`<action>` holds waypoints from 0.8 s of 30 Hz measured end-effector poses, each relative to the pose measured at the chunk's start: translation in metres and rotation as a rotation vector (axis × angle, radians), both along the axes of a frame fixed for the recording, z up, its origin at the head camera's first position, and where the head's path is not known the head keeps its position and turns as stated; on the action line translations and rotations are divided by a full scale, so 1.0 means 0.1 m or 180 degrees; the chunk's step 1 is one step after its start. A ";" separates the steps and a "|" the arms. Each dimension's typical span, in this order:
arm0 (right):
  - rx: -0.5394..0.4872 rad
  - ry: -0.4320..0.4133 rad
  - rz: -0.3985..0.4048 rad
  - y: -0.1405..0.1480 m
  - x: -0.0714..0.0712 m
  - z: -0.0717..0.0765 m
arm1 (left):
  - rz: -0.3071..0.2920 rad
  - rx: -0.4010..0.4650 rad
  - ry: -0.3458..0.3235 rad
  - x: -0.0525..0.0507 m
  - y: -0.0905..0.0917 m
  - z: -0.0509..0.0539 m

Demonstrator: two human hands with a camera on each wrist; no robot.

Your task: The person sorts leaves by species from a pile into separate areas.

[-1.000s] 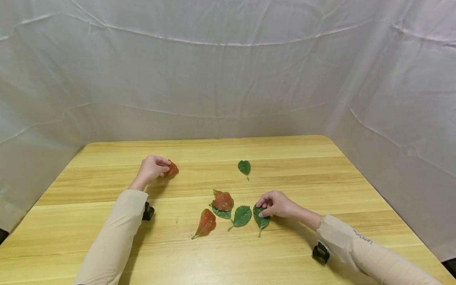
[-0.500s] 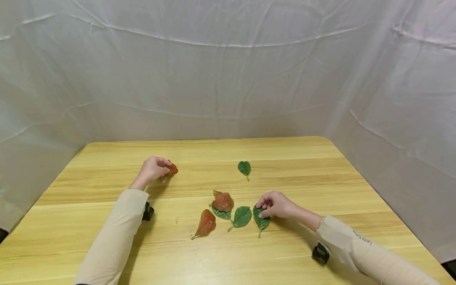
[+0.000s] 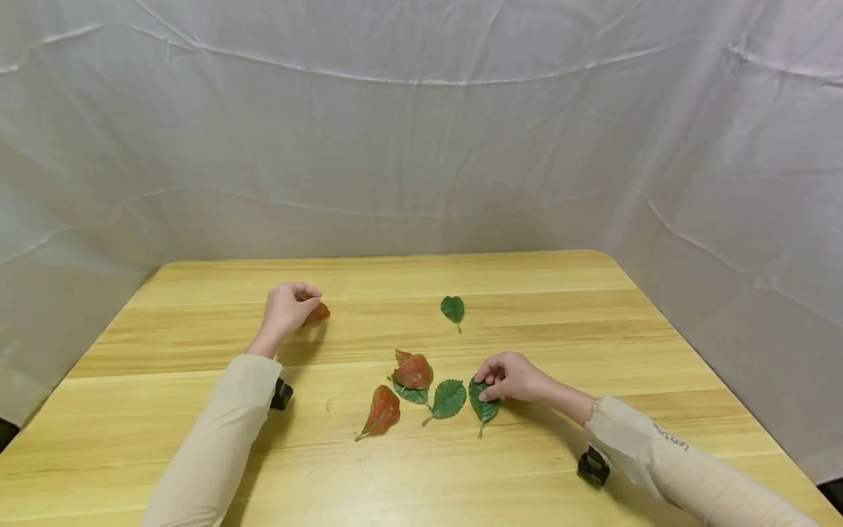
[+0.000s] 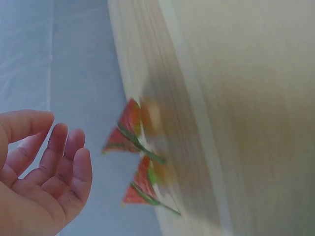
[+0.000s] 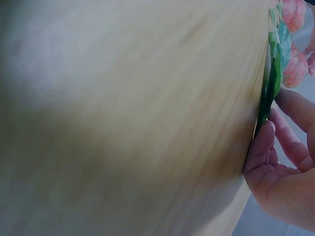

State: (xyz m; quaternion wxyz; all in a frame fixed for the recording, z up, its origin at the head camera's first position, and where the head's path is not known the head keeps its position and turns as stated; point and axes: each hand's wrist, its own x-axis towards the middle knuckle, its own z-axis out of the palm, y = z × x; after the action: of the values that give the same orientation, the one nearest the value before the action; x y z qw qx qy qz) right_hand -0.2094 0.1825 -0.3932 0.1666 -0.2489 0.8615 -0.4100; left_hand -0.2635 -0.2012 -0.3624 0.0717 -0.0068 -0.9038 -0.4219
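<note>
In the head view, my left hand [image 3: 290, 306] hovers at the table's far left, above a red leaf [image 3: 319, 313] that it partly hides. In the left wrist view, its fingers are loosely bent with nothing between them, apart from two red leaves with green stems, an upper leaf [image 4: 129, 130] and a lower leaf [image 4: 143, 187]. My right hand [image 3: 516, 377] pinches the upper part of a green leaf [image 3: 486, 406] between thumb and fingers, low at the table surface. Beside that lies another green leaf [image 3: 449, 399].
Left of the right hand, a red leaf [image 3: 413, 372] overlaps a green leaf [image 3: 411, 395], with another leaf's tip behind. A separate red leaf [image 3: 380, 411] lies nearer me. Farther back is a small green leaf [image 3: 452, 309]. Pale cloth [image 3: 421, 146] hangs behind the wooden table [image 3: 421, 483].
My left hand has let go of the red leaf and risen slightly, its fingers now apart from it. The right hand stays on the green leaf with no visible movement.
</note>
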 end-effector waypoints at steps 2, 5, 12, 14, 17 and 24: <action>-0.0006 0.0003 -0.0007 0.00 0.00 0.00 | -0.0040 0.0073 0.0019 0.01 0.05 0.01; -0.0004 0.0015 -0.0012 0.00 0.01 0.00 | -0.0140 0.0232 0.0015 0.04 0.13 0.04; -0.0002 0.0051 0.0012 0.02 0.01 0.00 | -0.0380 0.0104 0.0128 0.14 0.31 0.12; 0.0003 0.0056 0.0011 0.02 0.01 0.00 | -0.0455 0.0065 0.0204 0.16 0.35 0.13; 0.0004 0.0048 0.0006 0.02 0.01 0.00 | -0.0564 0.0089 0.0241 0.20 0.41 0.14; 0.0011 0.0047 0.0027 0.01 -0.01 -0.01 | -0.0800 0.0108 0.0264 0.31 0.51 0.11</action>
State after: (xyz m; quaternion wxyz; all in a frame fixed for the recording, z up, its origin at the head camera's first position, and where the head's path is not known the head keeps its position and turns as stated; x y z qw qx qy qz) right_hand -0.2100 0.1832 -0.3946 0.1624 -0.2553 0.8624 -0.4059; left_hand -0.2324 -0.1497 -0.3513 0.0558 -0.1361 -0.8848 -0.4421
